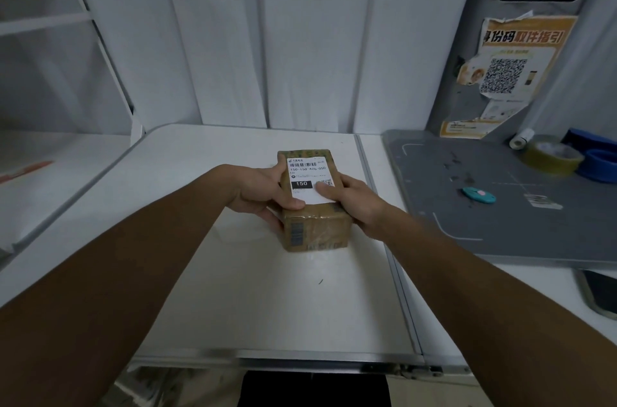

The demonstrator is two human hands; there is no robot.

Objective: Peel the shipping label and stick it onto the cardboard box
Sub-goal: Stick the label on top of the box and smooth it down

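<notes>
Both arms are bare all the way up to where the frame cuts them off, no sleeves anywhere in sight. Left hand [263,194] and right hand [359,203] are bare too: no gloves, no rings, no watch or band at either wrist (at least on the sides facing up). Nails look short and plain on the thumbs. Down by the lower edge there's something dark, probably trousers, can't really tell.

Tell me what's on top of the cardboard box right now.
A white shipping label lies on the cardboard box, with the left hand and right hand thumbs pressing its near corners, covering those parts.
</notes>
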